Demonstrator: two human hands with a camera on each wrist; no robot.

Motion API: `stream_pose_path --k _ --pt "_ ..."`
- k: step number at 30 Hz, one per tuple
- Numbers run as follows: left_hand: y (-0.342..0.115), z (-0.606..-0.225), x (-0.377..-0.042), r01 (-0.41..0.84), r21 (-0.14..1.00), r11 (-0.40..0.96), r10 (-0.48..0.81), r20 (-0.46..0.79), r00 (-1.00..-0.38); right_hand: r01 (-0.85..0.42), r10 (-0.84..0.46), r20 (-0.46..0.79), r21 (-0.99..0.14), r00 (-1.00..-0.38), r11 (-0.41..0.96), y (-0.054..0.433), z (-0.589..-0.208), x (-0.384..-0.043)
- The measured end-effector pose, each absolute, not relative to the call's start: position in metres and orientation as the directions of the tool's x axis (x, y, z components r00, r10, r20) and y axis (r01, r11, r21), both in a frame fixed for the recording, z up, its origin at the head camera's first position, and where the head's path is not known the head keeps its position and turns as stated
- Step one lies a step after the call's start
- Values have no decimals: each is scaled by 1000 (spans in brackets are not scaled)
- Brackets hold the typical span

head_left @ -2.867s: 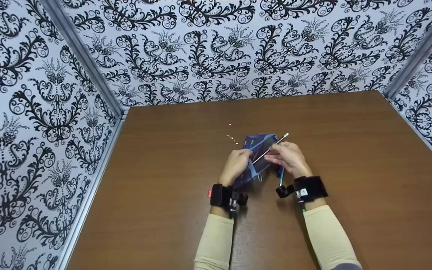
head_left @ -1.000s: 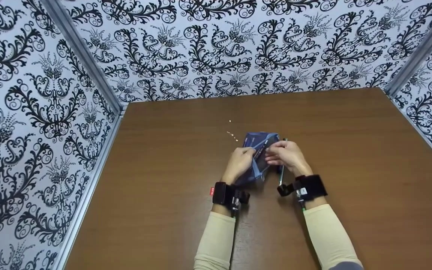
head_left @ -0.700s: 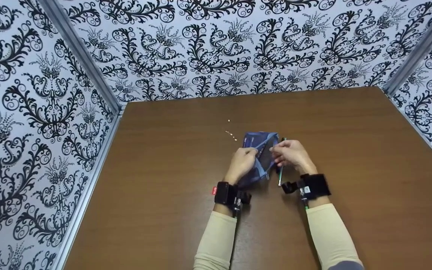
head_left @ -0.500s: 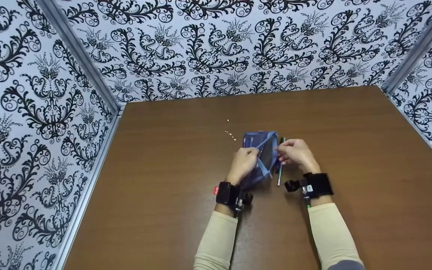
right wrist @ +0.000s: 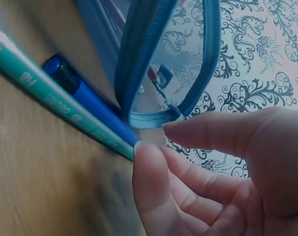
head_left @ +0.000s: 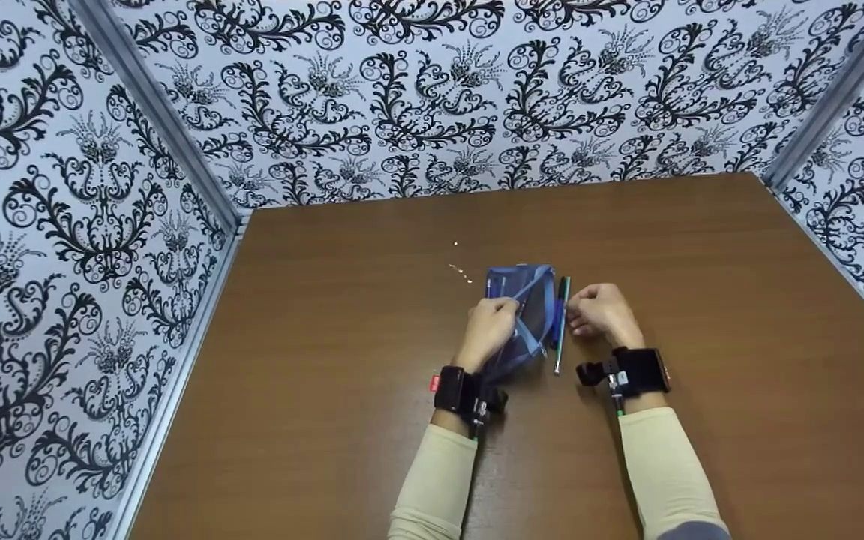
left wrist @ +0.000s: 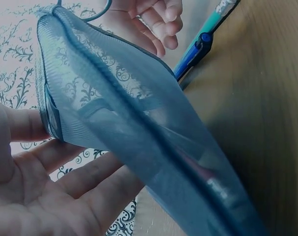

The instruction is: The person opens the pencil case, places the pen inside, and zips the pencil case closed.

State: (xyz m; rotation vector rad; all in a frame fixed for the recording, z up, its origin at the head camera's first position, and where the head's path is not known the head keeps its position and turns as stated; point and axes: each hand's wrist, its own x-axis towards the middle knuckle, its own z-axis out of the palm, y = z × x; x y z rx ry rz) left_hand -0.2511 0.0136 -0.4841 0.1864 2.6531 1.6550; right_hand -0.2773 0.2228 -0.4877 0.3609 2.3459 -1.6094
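My left hand (head_left: pixel 488 330) pinches the rim of a blue mesh zip pencil pouch (head_left: pixel 505 279), whose zipped mouth gapes toward the right. Through the mesh in the left wrist view, a reddish stick with a pale end (left wrist: pixel 207 179) shows blurred inside. Right of the pouch, a green HB pencil (right wrist: pixel 55 96) and a blue pen with a dark end (right wrist: pixel 90 98) lie side by side on the table. My right hand (head_left: pixel 603 311) hovers just right of them, thumb and forefinger apart with nothing between them. In the right wrist view its other fingers bend loosely.
Small pale specks (head_left: pixel 462 272) lie on the brown wooden table (head_left: pixel 312 360) left of the pouch. Patterned white and black walls (head_left: pixel 432 97) enclose the table at the back and sides. Both wrists wear black camera straps (head_left: pixel 640 373).
A white stick held in my right hand has gone into the pouch and left my fingers. That hand has drawn back right, uncovering the pencil and pen. My left hand keeps its hold, shifting slightly right.
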Motion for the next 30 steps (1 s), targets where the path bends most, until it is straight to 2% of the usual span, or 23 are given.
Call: stream_pose_path --k 30 --pt "12 -484 -252 66 901 428 125 13 -992 325 126 -300 -864 -946 384 219 -504 -281"
